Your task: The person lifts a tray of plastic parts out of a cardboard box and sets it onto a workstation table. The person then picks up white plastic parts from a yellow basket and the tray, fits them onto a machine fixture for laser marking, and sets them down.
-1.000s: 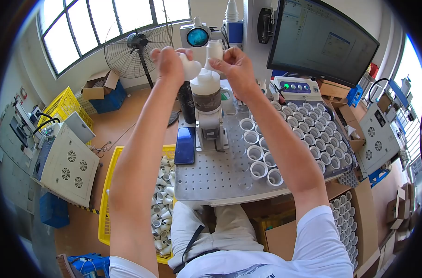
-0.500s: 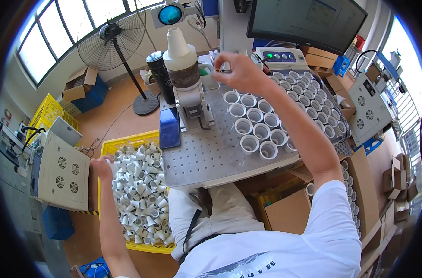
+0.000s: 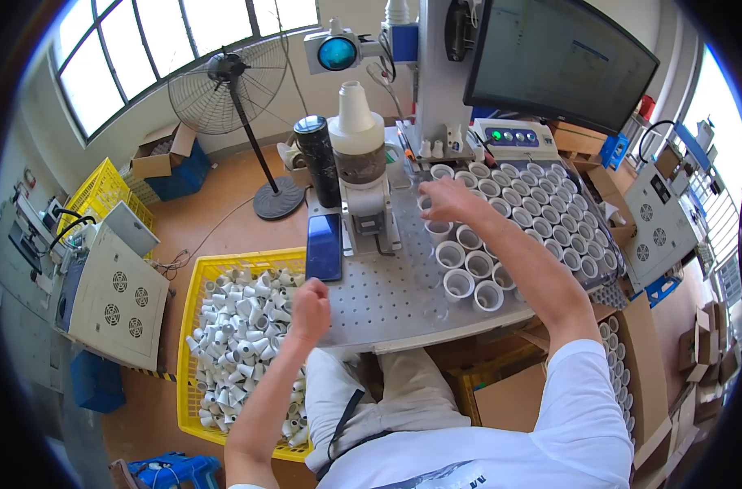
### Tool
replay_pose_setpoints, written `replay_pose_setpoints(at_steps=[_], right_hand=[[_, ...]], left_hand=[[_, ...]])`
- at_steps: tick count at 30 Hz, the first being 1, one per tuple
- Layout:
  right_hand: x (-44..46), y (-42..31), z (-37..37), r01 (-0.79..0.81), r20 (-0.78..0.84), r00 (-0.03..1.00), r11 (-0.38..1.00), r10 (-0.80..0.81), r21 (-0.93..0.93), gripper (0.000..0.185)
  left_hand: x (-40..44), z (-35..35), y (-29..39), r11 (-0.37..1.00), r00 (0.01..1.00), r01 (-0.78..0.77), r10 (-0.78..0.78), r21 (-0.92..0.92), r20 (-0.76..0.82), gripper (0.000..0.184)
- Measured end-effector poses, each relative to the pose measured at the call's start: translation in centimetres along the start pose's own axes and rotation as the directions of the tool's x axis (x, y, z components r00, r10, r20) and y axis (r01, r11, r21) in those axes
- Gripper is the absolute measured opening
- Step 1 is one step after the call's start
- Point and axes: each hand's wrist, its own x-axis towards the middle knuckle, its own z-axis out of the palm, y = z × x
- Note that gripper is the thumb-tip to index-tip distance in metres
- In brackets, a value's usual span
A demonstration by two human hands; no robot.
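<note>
My right hand is over the left side of the rows of white plastic cups, fingers bent down at the rim of one white cup; its grip is partly hidden. My left hand is closed, between the yellow basket and the table's front left corner; whatever it may hold is hidden. Below it, the yellow basket holds a heap of small white cone-shaped plastic pieces. On the perforated metal table stands a fixture topped by a white stepped cone.
A phone and a black tumbler are left of the fixture. Behind stand a control box with a green light and a monitor. A lens head hangs above. To the left is a floor fan.
My right hand has come down from beside the fixture to the left cups. My left hand has moved right, from the basket's far left edge to near the table corner. The head view shifted.
</note>
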Motion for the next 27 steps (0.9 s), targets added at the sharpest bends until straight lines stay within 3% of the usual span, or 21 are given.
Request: replay_pose_setpoints(at_steps=[3,4,5,6,8,9,12,13,15,20,27], right_hand=[[-0.3,-0.5,-1.6,-0.006,0.008,1.0,1.0,0.006,-0.014,0.05],[0.0,0.4,-1.4,0.05,-0.126,0.991,0.996,-0.04,0.077,0.048],[0.4,1.3,-1.2,0.054,-0.124,0.991,0.996,-0.045,0.074,0.048],[0.7,2.0,-1.4,0.054,-0.213,0.977,0.97,-0.002,0.236,0.047],[1.9,4.2,-0.4,0.14,-0.338,0.939,0.836,0.057,0.531,0.044],[2.1,5.0,0.4,0.144,-0.34,0.939,0.834,0.055,0.533,0.044],[1.5,5.7,2.8,0.138,-0.319,0.907,0.522,0.274,0.842,0.043],[1.2,5.9,3.1,0.141,-0.32,0.907,0.52,0.273,0.842,0.043],[1.1,6.2,3.6,0.12,-0.27,0.883,0.37,0.384,0.921,0.043],[1.7,7.4,4.5,0.164,-0.254,0.888,0.252,0.383,0.954,0.042],[1.5,7.2,4.2,0.179,-0.27,0.88,0.254,0.392,0.95,0.041]], left_hand=[[-0.1,3.5,1.7,0.998,0.998,-0.064,0.064,-0.019,0.021,0.006],[-0.2,4.5,1.4,0.997,0.997,-0.074,0.073,0.01,0.027,0.007],[-0.4,5.3,0.9,0.996,0.996,-0.081,0.08,0.036,0.039,0.008],[-0.3,5.1,1.2,0.997,0.996,-0.043,0.039,0.059,0.075,0.008],[-0.5,4.8,1.5,0.998,0.996,-0.039,0.035,0.048,0.076,0.007],[-0.6,4.7,1.5,0.999,0.997,-0.036,0.033,0.04,0.074,0.007],[-0.8,4.8,1.5,0.998,0.997,-0.056,0.053,0.042,0.06,0.005],[-0.8,4.8,1.7,0.997,0.997,-0.056,0.053,0.046,0.059,0.005],[-1.0,4.6,2.0,0.994,0.994,-0.086,0.081,0.063,0.075,0.004],[-1.0,4.8,1.9,0.991,0.992,-0.106,0.1,0.079,0.079,0.005],[-1.0,4.6,2.0,0.993,0.992,-0.095,0.088,0.076,0.093,0.005]])
